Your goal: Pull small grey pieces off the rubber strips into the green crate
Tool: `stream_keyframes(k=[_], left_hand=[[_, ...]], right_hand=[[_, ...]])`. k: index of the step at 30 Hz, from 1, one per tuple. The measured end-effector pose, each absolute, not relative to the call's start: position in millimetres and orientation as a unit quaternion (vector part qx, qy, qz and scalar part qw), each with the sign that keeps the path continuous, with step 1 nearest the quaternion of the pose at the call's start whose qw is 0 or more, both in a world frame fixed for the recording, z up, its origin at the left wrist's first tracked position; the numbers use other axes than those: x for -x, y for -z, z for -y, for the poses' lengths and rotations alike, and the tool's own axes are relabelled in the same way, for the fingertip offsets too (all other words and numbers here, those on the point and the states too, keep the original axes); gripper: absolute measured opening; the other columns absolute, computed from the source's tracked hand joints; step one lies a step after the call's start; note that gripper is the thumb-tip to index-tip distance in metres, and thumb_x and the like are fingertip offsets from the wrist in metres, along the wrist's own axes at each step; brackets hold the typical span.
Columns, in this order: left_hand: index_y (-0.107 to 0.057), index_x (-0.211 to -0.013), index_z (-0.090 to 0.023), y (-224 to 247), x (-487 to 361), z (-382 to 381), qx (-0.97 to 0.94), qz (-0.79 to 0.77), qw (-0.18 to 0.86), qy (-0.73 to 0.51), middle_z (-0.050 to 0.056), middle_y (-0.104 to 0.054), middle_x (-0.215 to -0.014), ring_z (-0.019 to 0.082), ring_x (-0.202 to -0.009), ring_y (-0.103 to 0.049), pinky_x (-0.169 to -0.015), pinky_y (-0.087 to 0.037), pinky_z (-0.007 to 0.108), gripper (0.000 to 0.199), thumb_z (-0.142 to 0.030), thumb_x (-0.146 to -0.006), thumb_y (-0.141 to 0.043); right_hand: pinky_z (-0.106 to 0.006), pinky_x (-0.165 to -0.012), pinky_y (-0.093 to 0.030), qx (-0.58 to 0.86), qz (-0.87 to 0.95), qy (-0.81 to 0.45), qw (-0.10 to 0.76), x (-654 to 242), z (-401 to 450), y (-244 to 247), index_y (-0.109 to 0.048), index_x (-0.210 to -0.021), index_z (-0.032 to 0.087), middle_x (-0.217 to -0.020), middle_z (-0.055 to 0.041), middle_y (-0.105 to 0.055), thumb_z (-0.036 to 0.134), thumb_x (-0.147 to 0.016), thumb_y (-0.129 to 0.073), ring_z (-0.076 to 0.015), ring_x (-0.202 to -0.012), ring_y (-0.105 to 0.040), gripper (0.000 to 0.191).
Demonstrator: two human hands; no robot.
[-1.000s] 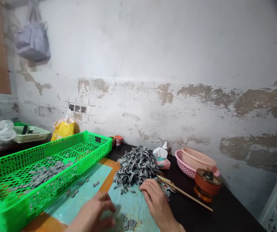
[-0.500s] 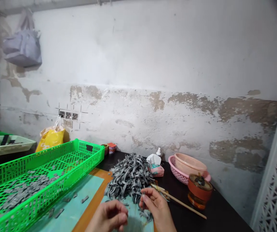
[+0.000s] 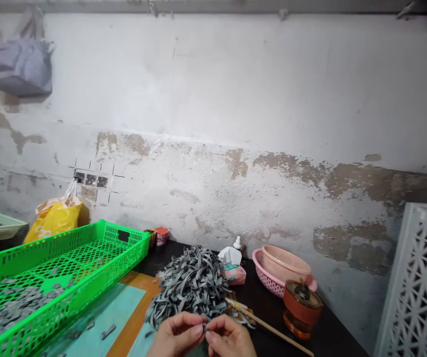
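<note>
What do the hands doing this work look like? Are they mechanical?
No, they're human: a left hand and a right hand, with no gloves or cables. The fingers look slender. No sleeves show; rings can't be judged.

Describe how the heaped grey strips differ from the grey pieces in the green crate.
The heaped strips look long and curling; the crate pieces look short and flatter. The heaped strips rise in a tangled mound, while the crate pieces spread low over part of the green crate. Both are grey and numerous.
</note>
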State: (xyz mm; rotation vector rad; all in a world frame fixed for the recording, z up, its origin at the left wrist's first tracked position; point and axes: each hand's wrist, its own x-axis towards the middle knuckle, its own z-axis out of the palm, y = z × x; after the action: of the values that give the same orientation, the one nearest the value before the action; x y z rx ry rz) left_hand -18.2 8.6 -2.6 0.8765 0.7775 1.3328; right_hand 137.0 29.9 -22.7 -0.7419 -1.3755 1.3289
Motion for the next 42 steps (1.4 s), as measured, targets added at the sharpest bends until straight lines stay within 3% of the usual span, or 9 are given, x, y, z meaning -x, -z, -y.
stream_keyframes(k=[7,11,19,24,30,36,42], left_hand=[[-0.075,-0.064,-0.014,-14,23,6,-0.453,-0.331,0.602,-0.568,0.005,-0.075,-0.073,0.018,-0.070,-0.063,-0.071,-0.045,0.026,0.028,-0.030,-0.046,-0.090],[-0.074,-0.069,-0.014,-12,20,8,-0.449,-0.309,0.615,-0.569,0.003,-0.073,-0.065,0.015,-0.062,-0.062,-0.064,-0.044,0.024,0.031,-0.030,-0.048,-0.090],[-0.073,-0.069,-0.014,-12,18,9,-0.479,-0.288,0.614,-0.558,0.003,-0.073,-0.060,0.013,-0.057,-0.062,-0.059,-0.044,0.021,0.028,-0.027,-0.050,-0.089],[-0.074,-0.070,-0.015,-9,18,7,-0.492,-0.279,0.614,-0.551,0.003,-0.073,-0.060,0.015,-0.057,-0.064,-0.057,-0.045,0.023,0.029,-0.027,-0.049,-0.090],[-0.074,-0.076,-0.015,-6,19,3,-0.500,-0.276,0.607,-0.553,0.005,-0.075,-0.073,0.015,-0.065,-0.064,-0.063,-0.047,0.024,0.034,-0.023,-0.048,-0.091],[-0.073,-0.078,-0.014,-1,20,2,-0.501,-0.299,0.589,-0.559,0.005,-0.073,-0.073,0.016,-0.066,-0.063,-0.064,-0.047,0.025,0.037,-0.025,-0.047,-0.090],[-0.071,-0.081,-0.014,-4,17,8,-0.503,-0.313,0.592,-0.546,0.005,-0.069,-0.074,0.018,-0.066,-0.063,-0.064,-0.047,0.028,0.037,-0.025,-0.050,-0.089]], right_hand=[[-0.020,-0.045,-0.035,0.297,0.525,-0.632,0.486,-139,-27,20,-0.059,-0.074,0.015,-0.056,0.0038,-0.058,0.048,-0.052,-0.084,-0.0066,-0.041,-0.050,0.047],[-0.018,-0.043,-0.033,0.262,0.478,-0.674,0.498,-138,-22,15,-0.055,-0.079,0.017,-0.056,0.0064,-0.057,0.041,-0.052,-0.087,-0.0046,-0.039,-0.048,0.048],[-0.016,-0.041,-0.030,0.270,0.490,-0.706,0.434,-145,-19,8,-0.054,-0.085,0.017,-0.059,0.0054,-0.061,0.034,-0.054,-0.086,-0.0045,-0.039,-0.051,0.048],[-0.016,-0.041,-0.031,0.274,0.487,-0.709,0.430,-147,-19,10,-0.054,-0.086,0.017,-0.060,0.0059,-0.061,0.030,-0.054,-0.086,-0.0040,-0.038,-0.050,0.047],[-0.016,-0.042,-0.031,0.271,0.494,-0.697,0.443,-148,-19,9,-0.054,-0.088,0.017,-0.057,0.0076,-0.060,0.033,-0.052,-0.088,-0.0043,-0.040,-0.050,0.052],[-0.017,-0.049,-0.038,0.292,0.504,-0.685,0.438,-152,-22,9,-0.054,-0.088,0.016,-0.063,0.0037,-0.064,0.035,-0.053,-0.088,-0.0066,-0.051,-0.058,0.052],[-0.020,-0.047,-0.040,0.291,0.540,-0.638,0.466,-152,-27,18,-0.054,-0.087,0.016,-0.063,0.0030,-0.064,0.034,-0.049,-0.089,-0.0102,-0.050,-0.059,0.055]])
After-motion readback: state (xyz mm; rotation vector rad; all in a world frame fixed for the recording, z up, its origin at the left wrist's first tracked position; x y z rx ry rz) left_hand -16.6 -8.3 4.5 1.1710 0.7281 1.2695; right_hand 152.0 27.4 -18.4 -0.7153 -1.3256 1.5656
